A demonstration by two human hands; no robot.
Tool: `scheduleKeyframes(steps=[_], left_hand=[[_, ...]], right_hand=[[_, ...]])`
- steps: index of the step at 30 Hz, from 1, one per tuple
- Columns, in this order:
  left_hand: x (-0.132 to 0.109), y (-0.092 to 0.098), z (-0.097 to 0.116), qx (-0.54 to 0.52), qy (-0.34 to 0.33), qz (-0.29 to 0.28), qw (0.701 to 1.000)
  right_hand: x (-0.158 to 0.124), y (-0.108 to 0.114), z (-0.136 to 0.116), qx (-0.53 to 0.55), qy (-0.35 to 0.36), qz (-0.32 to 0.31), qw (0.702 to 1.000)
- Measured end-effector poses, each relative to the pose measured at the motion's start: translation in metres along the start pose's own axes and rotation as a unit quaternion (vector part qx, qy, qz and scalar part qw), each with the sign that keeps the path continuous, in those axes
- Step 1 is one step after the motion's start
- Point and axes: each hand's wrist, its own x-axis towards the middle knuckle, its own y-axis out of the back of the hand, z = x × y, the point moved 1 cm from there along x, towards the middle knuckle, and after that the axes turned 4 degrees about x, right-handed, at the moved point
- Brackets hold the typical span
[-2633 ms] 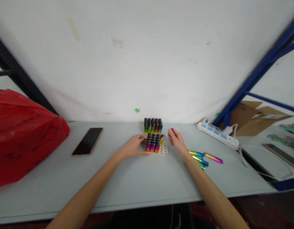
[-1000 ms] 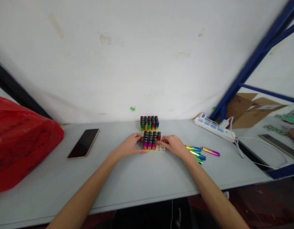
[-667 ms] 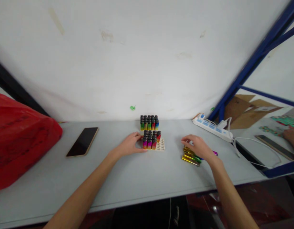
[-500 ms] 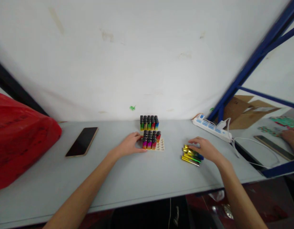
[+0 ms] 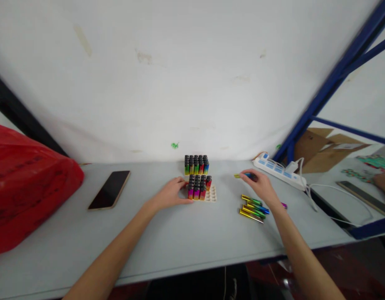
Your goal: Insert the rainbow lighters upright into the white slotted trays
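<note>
My left hand curves its spread thumb and fingers around the left side of a white tray with round holes. Upright lighters with black tops and pink-orange bodies fill its left part, and the holes at its right show bare. Behind it stands a block of lighters in green, yellow, red and blue. My right hand pinches a yellow-and-blue lighter above the table. Several shiny lighters in gold, green and blue lie loose below that hand.
A phone and a red bag lie at the left. At the right are a white power strip with cables, a blue frame, a cardboard box and another person's hand.
My right hand has lifted a lighter off the loose pile and moved up and slightly left with it. My left hand stays beside the tray. The view has shifted slightly.
</note>
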Motion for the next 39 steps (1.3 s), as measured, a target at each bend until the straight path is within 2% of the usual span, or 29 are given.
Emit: scheduleKeyframes(steps=[4, 8, 11, 13, 15, 18, 20, 31, 39], left_hand=[[0.0, 0.001, 0.0, -0.005, -0.007, 0.005, 1.0], [0.001, 0.0, 0.0, -0.001, -0.004, 0.004, 1.0], [0.001, -0.001, 0.0, -0.003, -0.004, 0.005, 1.0], [0.001, -0.001, 0.0, -0.003, -0.006, 0.004, 1.0], [0.001, -0.001, 0.0, -0.004, -0.007, 0.005, 1.0], [0.0, 0.001, 0.002, -0.012, -0.007, 0.006, 1.0], [0.0, 0.002, 0.004, -0.013, -0.006, 0.005, 1.0], [0.0, 0.0, 0.002, 0.002, -0.001, 0.005, 1.0], [0.0, -0.002, -0.001, 0.004, -0.007, 0.011, 1.0]], right_hand=[[0.018, -0.033, -0.022, 0.183, -0.05, 0.017, 0.982], [0.022, -0.067, -0.04, 0.317, -0.066, -0.085, 0.942], [0.013, -0.09, -0.046, 0.362, -0.085, -0.143, 0.917], [0.006, -0.102, -0.045, 0.346, -0.095, -0.149, 0.921], [-0.001, -0.11, -0.042, 0.297, -0.087, -0.131, 0.942], [-0.008, -0.114, -0.042, 0.196, -0.062, -0.078, 0.976], [-0.012, -0.113, -0.043, 0.152, -0.059, -0.057, 0.985], [-0.023, -0.117, -0.05, 0.135, -0.015, -0.048, 0.99], [-0.023, -0.113, -0.058, 0.1, 0.015, -0.047, 0.994]])
